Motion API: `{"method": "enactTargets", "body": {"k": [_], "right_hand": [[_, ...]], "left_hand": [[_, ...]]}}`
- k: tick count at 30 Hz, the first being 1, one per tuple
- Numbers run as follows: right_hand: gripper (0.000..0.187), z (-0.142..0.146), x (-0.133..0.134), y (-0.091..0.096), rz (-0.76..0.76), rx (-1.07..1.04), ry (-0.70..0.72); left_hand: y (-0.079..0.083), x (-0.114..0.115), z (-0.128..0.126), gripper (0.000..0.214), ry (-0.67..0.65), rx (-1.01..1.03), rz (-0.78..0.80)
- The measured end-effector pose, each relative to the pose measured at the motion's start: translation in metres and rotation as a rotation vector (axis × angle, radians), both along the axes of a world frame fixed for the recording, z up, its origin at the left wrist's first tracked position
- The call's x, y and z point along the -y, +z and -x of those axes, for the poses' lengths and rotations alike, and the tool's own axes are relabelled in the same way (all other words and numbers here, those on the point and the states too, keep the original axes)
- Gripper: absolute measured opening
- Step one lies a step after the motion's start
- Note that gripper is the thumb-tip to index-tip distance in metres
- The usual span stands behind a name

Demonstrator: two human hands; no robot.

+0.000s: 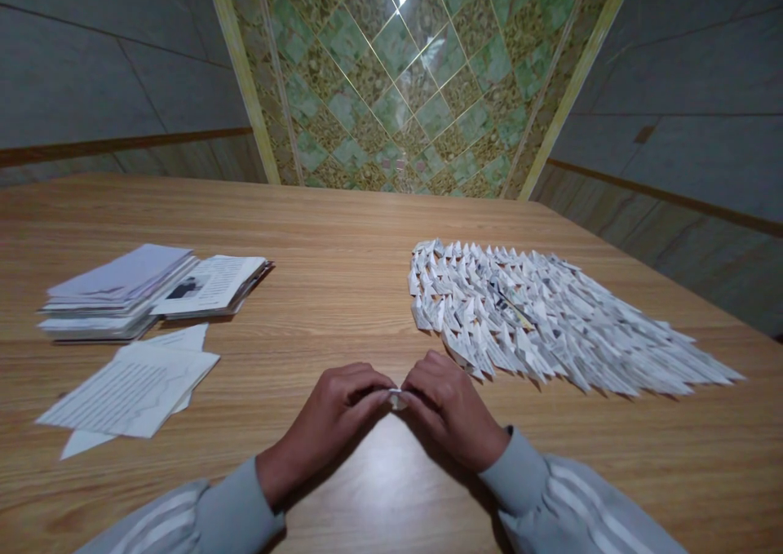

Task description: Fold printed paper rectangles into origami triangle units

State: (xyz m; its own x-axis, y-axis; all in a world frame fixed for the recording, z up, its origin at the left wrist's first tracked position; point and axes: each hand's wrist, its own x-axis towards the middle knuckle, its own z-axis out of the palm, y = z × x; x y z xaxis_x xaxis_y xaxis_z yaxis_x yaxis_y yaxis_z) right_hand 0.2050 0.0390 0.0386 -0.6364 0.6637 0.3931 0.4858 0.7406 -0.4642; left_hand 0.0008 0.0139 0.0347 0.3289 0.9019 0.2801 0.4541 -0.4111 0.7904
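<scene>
Both my hands meet at the near middle of the table, pinching one small folded paper [397, 400] between them. My left hand [339, 407] grips its left side with thumb and fingers pressed together. On its right side, my right hand [449, 407] does the same. Most of the paper is hidden by my fingers, so its full shape does not show. Just beyond my right hand lie many folded paper boats [489, 301], made from printed sheets and packed in close rows.
A wooden table [330, 293] spreads out before me. To the left are a stack of papers [122, 277], a smaller printed pile [211, 285] and loose printed sheets [134, 387]. A tiled wall [391, 113] stands beyond the far edge.
</scene>
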Motion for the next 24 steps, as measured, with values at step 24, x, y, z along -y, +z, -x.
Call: {"method": "enactTargets", "body": {"k": [24], "right_hand": [[0.016,0.0004,0.0015,0.004,0.364,-0.196,0.032]], "left_hand": [[-0.0007,-0.0043,0.0028,0.02,0.01,0.497,0.487]]}}
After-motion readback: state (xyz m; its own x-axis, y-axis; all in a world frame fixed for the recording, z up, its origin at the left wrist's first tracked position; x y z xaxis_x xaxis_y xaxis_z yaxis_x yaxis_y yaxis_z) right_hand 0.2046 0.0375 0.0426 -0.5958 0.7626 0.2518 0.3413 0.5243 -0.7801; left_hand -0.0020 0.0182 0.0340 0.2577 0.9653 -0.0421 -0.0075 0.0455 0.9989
